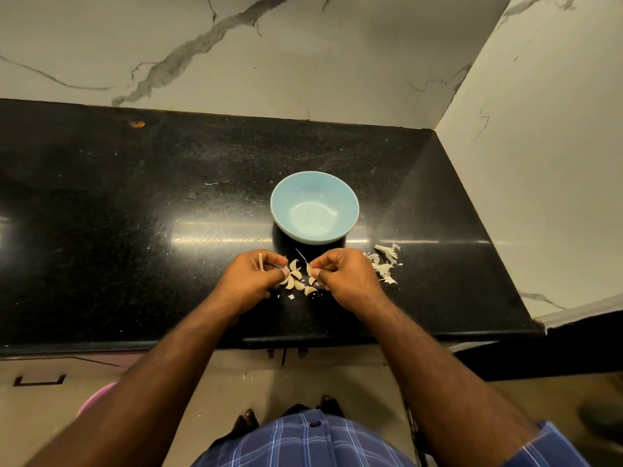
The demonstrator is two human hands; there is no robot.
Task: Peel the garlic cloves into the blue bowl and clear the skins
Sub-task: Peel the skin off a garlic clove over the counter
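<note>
Cloves (296,281) are being pinched at frame centre by both the left hand (251,281) and right hand (344,278); the bowl (314,207) is sitting empty, and skins (384,264) are lying uncleared.

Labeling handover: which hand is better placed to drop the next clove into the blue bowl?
Right. The right hand pinches a pale garlic clove and sits nearer the empty round blue bowl.

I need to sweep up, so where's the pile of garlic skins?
In the head view, the skins lie on the black counter, just right of the right hand.
</note>
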